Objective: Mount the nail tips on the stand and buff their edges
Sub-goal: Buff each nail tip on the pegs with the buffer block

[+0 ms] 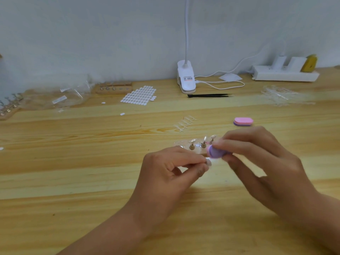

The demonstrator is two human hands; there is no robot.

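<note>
I see the stand [197, 150] flat on the table, three metal pegs tilted, each capped with a clear nail tip [192, 140]. Purple buffer [215, 153] pinched in right hand [261, 159], just in front of the stand. Its end meets, I think, a loose tip [208, 163] pinched by left hand [171, 173]; blurry there.

Stand [197, 147] on table [73, 172] behind hands; spare buffer [243, 121] behind-right, lamp [186, 78] at back.
</note>
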